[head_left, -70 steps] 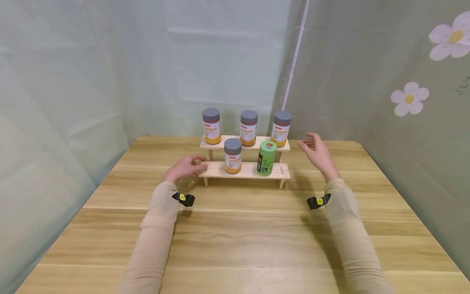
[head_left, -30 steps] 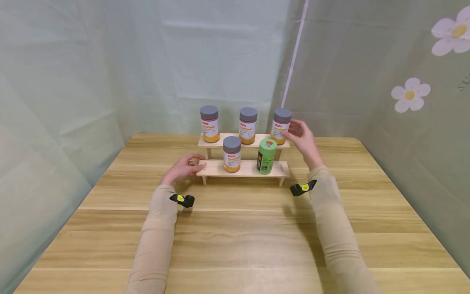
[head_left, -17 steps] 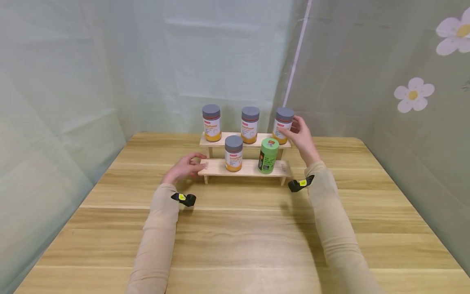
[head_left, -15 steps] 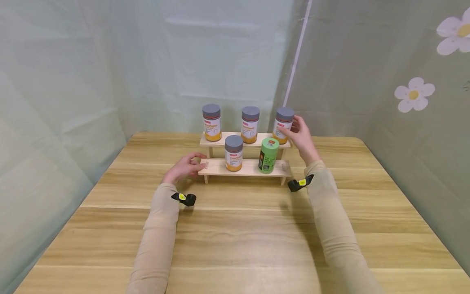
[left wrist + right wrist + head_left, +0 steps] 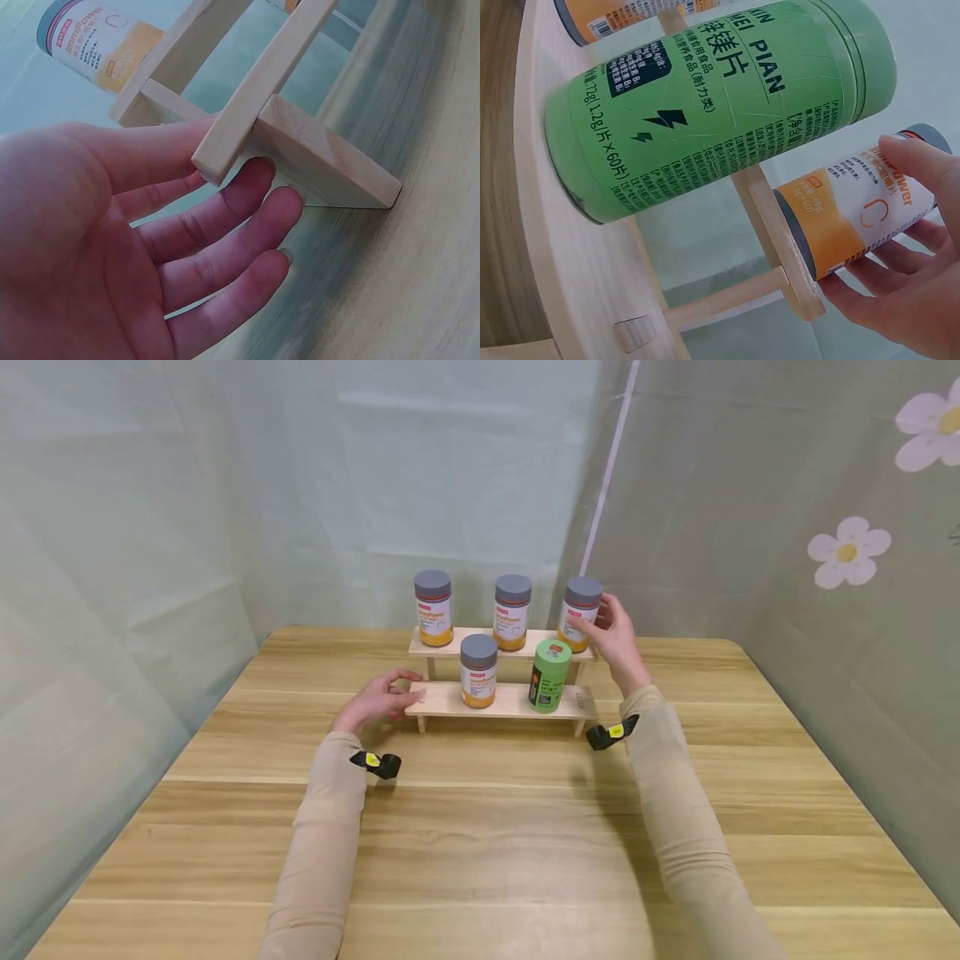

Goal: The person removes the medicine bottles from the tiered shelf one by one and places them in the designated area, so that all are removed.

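My right hand point(image 5: 618, 635) holds the supplement bottle point(image 5: 573, 610) at the right end of the upper tier. In the right wrist view the thumb lies on the front of its white and orange label, with the fingers curled round the far side. Its base is at the upper plank. My left hand point(image 5: 381, 697) grips the left end of the two-tier wooden stand point(image 5: 510, 700) at the lower plank. The left wrist view shows the thumb at the plank point(image 5: 266, 86) and the other fingers curved beneath it.
Two more grey-lidded bottles, a left one point(image 5: 433, 610) and a middle one point(image 5: 512, 614), stand on the upper tier. Below are another grey-lidded bottle point(image 5: 478, 672) and a green bottle point(image 5: 550, 677). The wooden table point(image 5: 480, 843) extends in front; curtains point(image 5: 450, 468) hang behind.
My right hand has moved left from beside the stand and taken hold of the upper right bottle. My left hand stays at the stand's left end. The bottles keep their places.
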Available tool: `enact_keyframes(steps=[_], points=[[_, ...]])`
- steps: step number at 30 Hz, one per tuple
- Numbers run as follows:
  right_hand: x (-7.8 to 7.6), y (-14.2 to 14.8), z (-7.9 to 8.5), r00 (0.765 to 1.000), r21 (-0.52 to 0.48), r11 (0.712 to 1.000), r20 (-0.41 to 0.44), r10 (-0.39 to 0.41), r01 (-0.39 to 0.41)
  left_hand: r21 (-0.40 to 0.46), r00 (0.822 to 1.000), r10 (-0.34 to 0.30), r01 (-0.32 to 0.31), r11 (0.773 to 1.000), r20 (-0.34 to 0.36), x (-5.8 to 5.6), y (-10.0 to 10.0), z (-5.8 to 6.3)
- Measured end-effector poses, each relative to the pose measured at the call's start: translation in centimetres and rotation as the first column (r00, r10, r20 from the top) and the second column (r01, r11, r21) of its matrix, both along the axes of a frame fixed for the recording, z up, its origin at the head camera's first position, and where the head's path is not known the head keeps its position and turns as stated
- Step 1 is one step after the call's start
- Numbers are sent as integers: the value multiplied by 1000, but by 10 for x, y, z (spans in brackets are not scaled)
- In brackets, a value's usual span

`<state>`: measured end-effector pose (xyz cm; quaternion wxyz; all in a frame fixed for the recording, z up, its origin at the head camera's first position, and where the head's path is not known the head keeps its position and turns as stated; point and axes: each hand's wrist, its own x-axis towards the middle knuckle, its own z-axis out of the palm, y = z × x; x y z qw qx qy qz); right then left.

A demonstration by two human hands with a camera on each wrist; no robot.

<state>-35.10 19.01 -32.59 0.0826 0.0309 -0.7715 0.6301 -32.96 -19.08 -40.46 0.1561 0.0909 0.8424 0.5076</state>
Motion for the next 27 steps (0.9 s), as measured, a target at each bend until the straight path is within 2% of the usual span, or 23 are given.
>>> enact_keyframes(steps=[7, 14, 27], points=[[2, 1, 0, 998, 36, 999, -58, -37, 39, 29, 1000, -4, 4, 1000, 3, -1, -1, -2], [4, 6, -2, 985, 60, 993, -147, -95, 104, 52, 1000, 13, -13, 999, 7, -2, -1, -3], [9, 23, 0, 977, 27, 991, -177, -122, 129, 85, 1000, 14, -15, 996, 16, -1, 0, 0]])
